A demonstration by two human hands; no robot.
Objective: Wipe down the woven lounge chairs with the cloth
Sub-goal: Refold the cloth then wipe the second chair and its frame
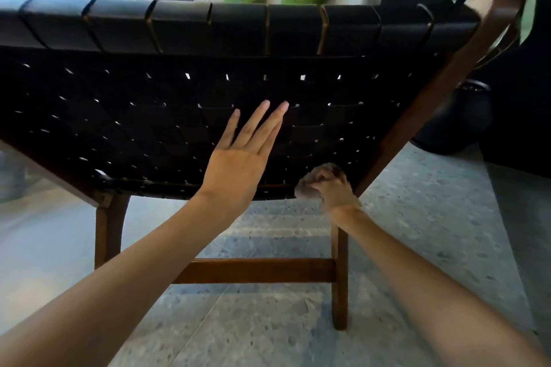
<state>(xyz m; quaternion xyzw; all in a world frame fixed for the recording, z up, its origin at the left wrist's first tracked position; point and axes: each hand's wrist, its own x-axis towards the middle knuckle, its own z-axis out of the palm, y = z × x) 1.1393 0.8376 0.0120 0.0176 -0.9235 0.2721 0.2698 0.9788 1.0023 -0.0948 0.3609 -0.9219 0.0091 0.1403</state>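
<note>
Black woven webbing fills the back of the lounge chair, which is seen from behind, the panel being bordered by a wooden frame. The cloth is found at the lower right corner of that panel, bunched into a pale wad and pressed against the straps, just beside the side rail and above the right rear leg. It is grasped by the right grip, whose fingers are curled tightly round the wad, so that only a small part of the fabric is shown to the left of the knuckles. The left grip is released: the palm appears to be laid flat on the webbing near the middle of the panel, fingers straight and pointed up and to the right, with nothing held. From the cloth, nearly all of the panel lies up and to the left, its long axis running sideways across the view, and the left grip stands between the cloth and most of that span. Wiping is judged to be in hand at the bottom corner. A stroke leftward along the lower rows, or upward beside the side rail, is judged to be called for next. The bracing palm would have to be shifted if a stroke were carried through the middle.
</note>
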